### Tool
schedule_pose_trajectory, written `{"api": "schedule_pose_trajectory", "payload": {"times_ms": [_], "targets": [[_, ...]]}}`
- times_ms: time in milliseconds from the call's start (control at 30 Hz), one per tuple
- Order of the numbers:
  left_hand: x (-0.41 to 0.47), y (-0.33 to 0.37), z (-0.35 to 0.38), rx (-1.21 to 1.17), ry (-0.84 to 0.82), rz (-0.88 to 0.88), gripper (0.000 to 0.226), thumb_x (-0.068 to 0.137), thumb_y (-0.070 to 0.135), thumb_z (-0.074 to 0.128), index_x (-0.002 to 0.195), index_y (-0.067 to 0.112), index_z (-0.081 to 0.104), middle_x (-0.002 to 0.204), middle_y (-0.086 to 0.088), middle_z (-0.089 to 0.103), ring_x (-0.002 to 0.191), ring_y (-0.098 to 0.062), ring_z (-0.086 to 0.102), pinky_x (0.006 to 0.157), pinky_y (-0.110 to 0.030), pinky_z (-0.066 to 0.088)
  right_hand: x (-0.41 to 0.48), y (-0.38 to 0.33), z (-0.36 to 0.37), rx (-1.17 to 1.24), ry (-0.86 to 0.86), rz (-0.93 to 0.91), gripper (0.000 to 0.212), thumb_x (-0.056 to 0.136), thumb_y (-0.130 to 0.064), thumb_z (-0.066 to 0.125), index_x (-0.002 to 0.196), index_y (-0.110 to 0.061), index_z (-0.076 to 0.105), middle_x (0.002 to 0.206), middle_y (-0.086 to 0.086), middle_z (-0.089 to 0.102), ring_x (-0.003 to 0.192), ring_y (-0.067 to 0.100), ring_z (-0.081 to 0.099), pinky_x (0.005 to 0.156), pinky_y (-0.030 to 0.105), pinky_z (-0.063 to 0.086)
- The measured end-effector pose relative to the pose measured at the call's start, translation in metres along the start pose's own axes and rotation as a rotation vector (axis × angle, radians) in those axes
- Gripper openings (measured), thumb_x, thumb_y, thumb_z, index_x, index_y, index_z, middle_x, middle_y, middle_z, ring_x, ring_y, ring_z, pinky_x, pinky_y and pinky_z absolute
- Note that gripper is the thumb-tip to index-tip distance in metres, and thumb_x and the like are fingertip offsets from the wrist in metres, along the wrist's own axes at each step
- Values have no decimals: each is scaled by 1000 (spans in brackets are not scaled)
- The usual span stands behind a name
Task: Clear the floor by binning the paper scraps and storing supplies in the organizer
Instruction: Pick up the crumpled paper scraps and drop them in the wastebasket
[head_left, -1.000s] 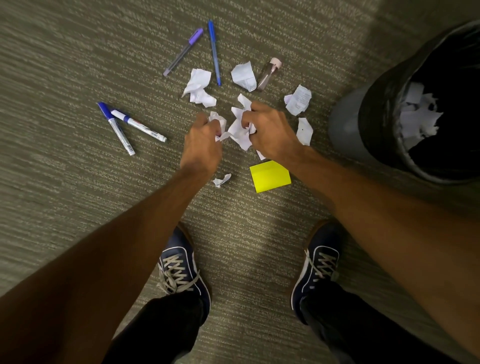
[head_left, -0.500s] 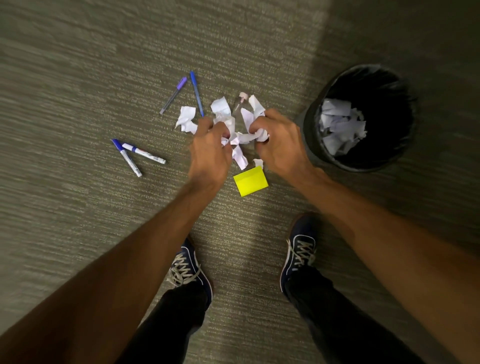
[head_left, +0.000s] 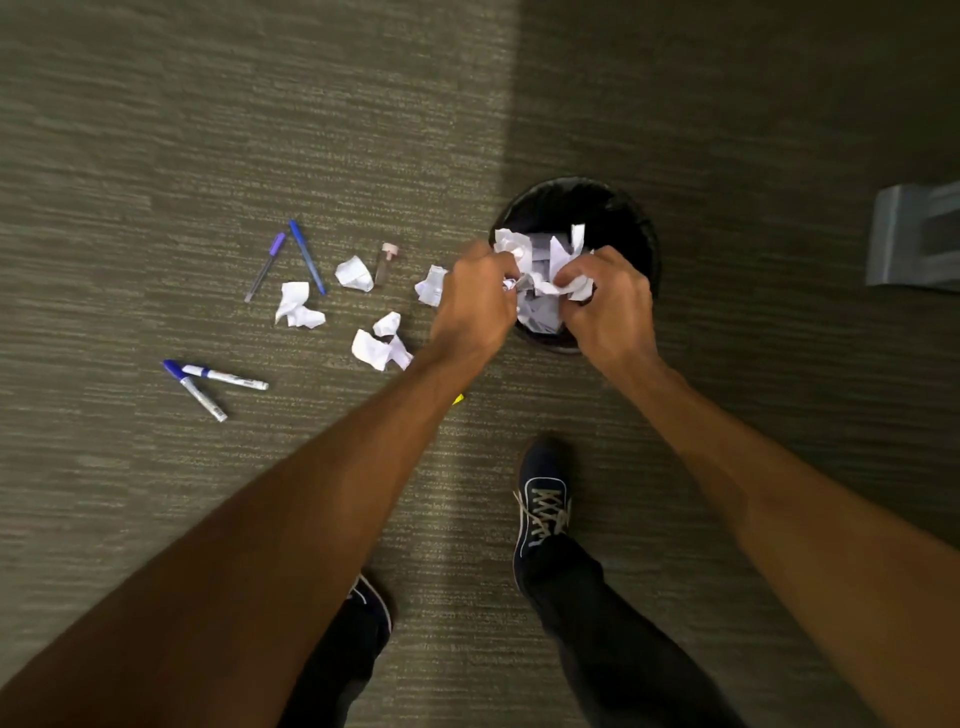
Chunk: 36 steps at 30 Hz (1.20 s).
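Observation:
Both hands hover over the black bin (head_left: 628, 218), each closed on crumpled white paper scraps (head_left: 545, 270). My left hand (head_left: 475, 306) is at the bin's left rim, my right hand (head_left: 608, 306) over its front. More white paper lies inside the bin. On the carpet to the left lie several paper scraps (head_left: 297, 306), two pens (head_left: 306, 257), two blue-capped markers (head_left: 223, 378) and a small vial with a pink cap (head_left: 385, 262). A corner of a yellow sticky pad (head_left: 458, 399) peeks out under my left forearm.
A grey object, perhaps the organizer (head_left: 917, 241), stands at the right edge. My feet in dark sneakers (head_left: 543, 499) stand just below the bin. Green-grey carpet surrounds everything.
Both hands lifted a bunch of paper scraps off the floor and carried it right, from beside the sticky pad to above the bin. I have stood up, so the view has widened.

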<state>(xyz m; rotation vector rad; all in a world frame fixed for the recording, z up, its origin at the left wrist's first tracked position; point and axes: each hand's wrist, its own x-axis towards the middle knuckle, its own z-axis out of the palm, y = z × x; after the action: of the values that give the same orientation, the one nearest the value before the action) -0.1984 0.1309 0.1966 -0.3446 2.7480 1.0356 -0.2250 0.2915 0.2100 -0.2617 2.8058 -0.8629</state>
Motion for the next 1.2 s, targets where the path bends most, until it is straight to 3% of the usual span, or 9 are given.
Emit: {"api": "schedule_pose_trajectory", "payload": {"times_ms": [233, 433, 567, 733, 900, 1067, 1200], "targets": [[40, 9, 48, 83, -150, 17, 15, 82, 9, 68, 95, 9, 75, 101, -16, 71, 94, -33, 68, 78, -39, 54, 32, 51, 14, -63, -122, 191, 20, 78, -1, 72, 92, -16, 74, 100, 6, 68, 87, 16, 60, 72, 30, 54], [48, 10, 61, 41, -250, -50, 41, 89, 10, 59, 129, 18, 64, 126, -17, 65, 114, -34, 62, 96, -34, 51, 52, 61, 24, -85, -248, 223, 28, 89, -8, 64, 115, -14, 71, 117, 10, 69, 107, 27, 64, 87, 30, 52], [42, 16, 55, -18, -238, -47, 41, 93, 9, 52, 130, 17, 65, 130, -17, 64, 119, -32, 59, 94, -29, 45, 52, 65, 24, -145, -279, 217, 33, 88, -3, 64, 120, -7, 67, 120, 15, 66, 110, 31, 62, 90, 30, 49], [20, 21, 39, -211, -22, -59, 40, 86, 3, 48, 119, 9, 69, 116, -15, 69, 106, -28, 65, 92, -32, 51, 37, 51, 10, -137, -115, 90, 36, 78, -4, 52, 111, -8, 67, 113, 18, 62, 98, 35, 63, 83, 39, 55], [-39, 9, 17, -273, 178, -161, 35, 83, 3, 49, 111, 12, 68, 105, -10, 67, 92, -28, 65, 77, -37, 52, 0, -6, 2, -44, 40, -97, 33, 83, -9, 47, 110, -13, 64, 114, 10, 58, 93, 28, 62, 74, 47, 53], [-119, -39, 9, -246, 118, -350, 40, 76, 3, 58, 115, 7, 62, 112, -13, 61, 98, -34, 62, 83, -45, 53, -38, -57, 31, 98, -22, -278, 34, 81, -3, 51, 110, -9, 66, 108, 12, 58, 89, 22, 60, 70, 43, 52], [-171, -88, 12, -210, 24, -512, 62, 78, 11, 72, 136, 10, 52, 133, -15, 48, 116, -31, 54, 99, -37, 45, -56, -77, 74, 80, -229, -300, 42, 79, -15, 55, 120, -12, 62, 116, 12, 53, 84, 27, 62, 73, 42, 54]]}}
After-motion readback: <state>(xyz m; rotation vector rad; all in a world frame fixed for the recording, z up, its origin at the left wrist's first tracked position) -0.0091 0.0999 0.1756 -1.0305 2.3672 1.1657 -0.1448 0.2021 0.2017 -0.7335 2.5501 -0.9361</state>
